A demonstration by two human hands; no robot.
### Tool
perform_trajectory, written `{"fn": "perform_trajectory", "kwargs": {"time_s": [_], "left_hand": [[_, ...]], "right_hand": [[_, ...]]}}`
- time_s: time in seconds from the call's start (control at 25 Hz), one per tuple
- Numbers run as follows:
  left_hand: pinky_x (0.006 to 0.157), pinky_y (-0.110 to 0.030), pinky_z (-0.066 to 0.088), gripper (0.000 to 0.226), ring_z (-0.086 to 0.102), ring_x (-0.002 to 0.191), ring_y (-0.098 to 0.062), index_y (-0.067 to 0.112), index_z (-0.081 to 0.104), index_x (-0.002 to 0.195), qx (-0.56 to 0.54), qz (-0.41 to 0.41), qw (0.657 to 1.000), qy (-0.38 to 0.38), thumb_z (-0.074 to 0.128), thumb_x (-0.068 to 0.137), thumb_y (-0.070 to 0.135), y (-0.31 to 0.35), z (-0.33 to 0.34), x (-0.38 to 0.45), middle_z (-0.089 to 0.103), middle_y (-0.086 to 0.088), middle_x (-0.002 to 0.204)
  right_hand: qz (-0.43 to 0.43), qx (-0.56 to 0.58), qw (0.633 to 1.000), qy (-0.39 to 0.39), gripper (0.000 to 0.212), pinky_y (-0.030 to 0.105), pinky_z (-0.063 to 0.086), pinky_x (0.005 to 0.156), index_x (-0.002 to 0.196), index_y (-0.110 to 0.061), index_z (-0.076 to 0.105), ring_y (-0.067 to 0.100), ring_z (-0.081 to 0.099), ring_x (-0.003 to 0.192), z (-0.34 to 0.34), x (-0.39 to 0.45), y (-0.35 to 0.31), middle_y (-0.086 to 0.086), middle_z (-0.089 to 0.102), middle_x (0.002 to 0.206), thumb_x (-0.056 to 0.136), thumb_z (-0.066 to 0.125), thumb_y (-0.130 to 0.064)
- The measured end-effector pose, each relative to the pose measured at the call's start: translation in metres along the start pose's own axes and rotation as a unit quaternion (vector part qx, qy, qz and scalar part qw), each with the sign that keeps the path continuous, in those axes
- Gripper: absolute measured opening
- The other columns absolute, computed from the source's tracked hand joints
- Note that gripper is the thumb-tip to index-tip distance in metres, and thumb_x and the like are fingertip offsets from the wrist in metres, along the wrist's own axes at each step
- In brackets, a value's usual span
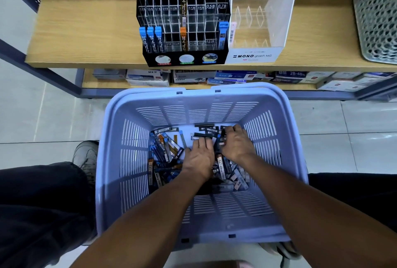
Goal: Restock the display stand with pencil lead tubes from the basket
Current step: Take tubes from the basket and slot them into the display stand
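A lilac plastic basket [111, 160] stands on the floor between my legs, its bottom covered with several pencil lead tubes [165, 147] in black, blue and orange. Both hands are down inside it. My left hand [198, 158] lies palm down on the pile, fingers spread over black tubes. My right hand [236, 143] is curled over tubes near the far right corner; whether it grips one is hidden. The black display stand [184, 57] sits on the wooden shelf above, holding three blue tubes at front left, two orange ones mid-row and a blue one at right.
A clear acrylic MONO graph stand [257, 53] adjoins the display stand on the right. A grey mesh bin [376, 14] sits at the shelf's far right. Boxed stationery [148, 77] fills the lower shelf. My shoe [86, 156] is left of the basket.
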State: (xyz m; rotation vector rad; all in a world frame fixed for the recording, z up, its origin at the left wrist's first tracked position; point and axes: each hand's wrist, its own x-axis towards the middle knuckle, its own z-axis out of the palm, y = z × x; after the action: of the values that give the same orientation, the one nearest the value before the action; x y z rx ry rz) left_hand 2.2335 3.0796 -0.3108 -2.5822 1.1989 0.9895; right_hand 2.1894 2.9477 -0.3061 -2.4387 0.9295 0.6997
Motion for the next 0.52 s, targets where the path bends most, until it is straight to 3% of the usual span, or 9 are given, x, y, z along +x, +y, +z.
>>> {"fn": "perform_trajectory", "kwargs": {"time_s": [0.24, 0.36, 0.44, 0.52], "left_hand": [[0.107, -0.046, 0.045, 0.067, 0.045, 0.127, -0.036, 0.005, 0.034, 0.131, -0.022, -0.103, 0.993, -0.049, 0.078, 0.081, 0.016, 0.003, 0.004, 0.006, 0.045, -0.021, 0.133], [0.104, -0.04, 0.048, 0.067, 0.054, 0.122, -0.033, 0.003, 0.04, 0.136, -0.075, -0.1, 0.991, -0.056, 0.078, 0.083, 0.018, -0.007, 0.002, 0.007, 0.055, -0.019, 0.13], [0.086, -0.034, 0.054, 0.038, 0.061, 0.101, -0.025, 0.008, 0.056, 0.119, -0.127, -0.086, 0.986, -0.059, 0.074, 0.086, 0.016, -0.018, -0.004, 0.006, 0.064, -0.01, 0.112], [0.066, -0.03, 0.049, 0.015, 0.06, 0.081, -0.023, 0.011, 0.06, 0.099, -0.175, -0.085, 0.979, -0.06, 0.069, 0.089, 0.017, -0.031, -0.013, 0.005, 0.062, -0.006, 0.091]], "right_hand": [[0.005, 0.004, 1.0, 0.006, 0.06, 0.043, 0.044, 0.105, 0.141, -0.012, 0.042, 0.028, 0.036, 0.133, 0.004, 0.003, 0.001, 0.01, 0.038, 0.142, 0.09, 0.067, -0.032], [0.003, 0.005, 1.0, 0.017, 0.062, 0.043, 0.044, 0.107, 0.141, -0.012, 0.043, 0.027, 0.036, 0.134, 0.004, 0.004, 0.0, 0.009, 0.039, 0.142, 0.091, 0.069, -0.037], [0.003, 0.015, 1.0, 0.012, 0.064, 0.044, 0.043, 0.11, 0.143, -0.012, 0.042, 0.028, 0.037, 0.135, 0.001, 0.004, -0.001, 0.009, 0.039, 0.142, 0.091, 0.069, -0.038], [0.005, 0.019, 1.0, 0.002, 0.065, 0.044, 0.041, 0.112, 0.145, -0.011, 0.041, 0.028, 0.037, 0.136, -0.001, 0.004, -0.002, 0.01, 0.039, 0.145, 0.091, 0.068, -0.034]]}}
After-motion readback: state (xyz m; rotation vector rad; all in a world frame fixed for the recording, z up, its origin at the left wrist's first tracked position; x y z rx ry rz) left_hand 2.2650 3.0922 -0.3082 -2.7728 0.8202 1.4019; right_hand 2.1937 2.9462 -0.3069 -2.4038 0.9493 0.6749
